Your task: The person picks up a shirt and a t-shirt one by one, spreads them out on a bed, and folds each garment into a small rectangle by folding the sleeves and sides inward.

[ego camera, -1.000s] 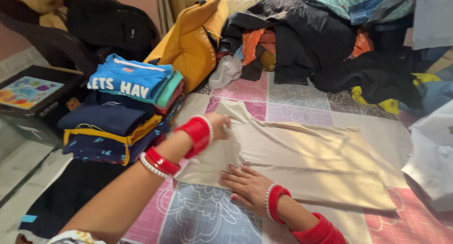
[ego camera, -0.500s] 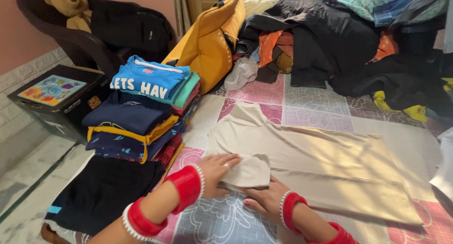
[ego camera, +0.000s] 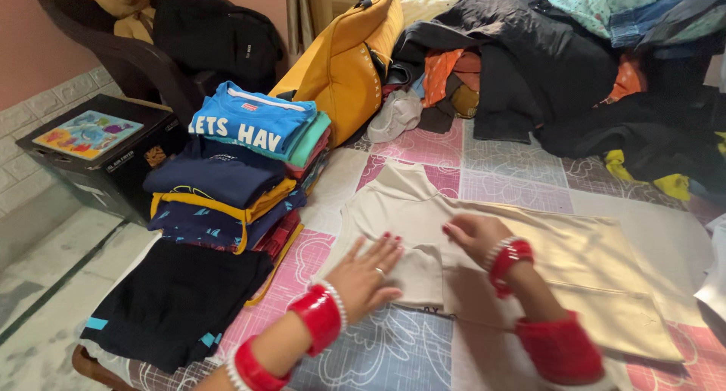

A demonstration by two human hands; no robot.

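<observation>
A cream garment point(ego camera: 575, 262) lies spread flat on the patterned bedsheet point(ego camera: 393, 353), with its near-left flap folded inward. My left hand point(ego camera: 367, 274), fingers apart, presses flat on that folded flap. My right hand point(ego camera: 476, 236) rests palm down on the garment just to the right of it. Both wrists wear red bangles.
A stack of folded clothes point(ego camera: 242, 164) with a blue printed shirt on top stands at the left, with dark folded clothes point(ego camera: 178, 300) in front. A yellow bag point(ego camera: 344, 62) and a heap of unfolded clothes point(ego camera: 560, 66) lie behind. A black box point(ego camera: 98, 156) sits off the bed.
My left hand pulled the garment's left part inward and folded it over, then came to rest flat on it. My right hand shifted up onto the cloth.
</observation>
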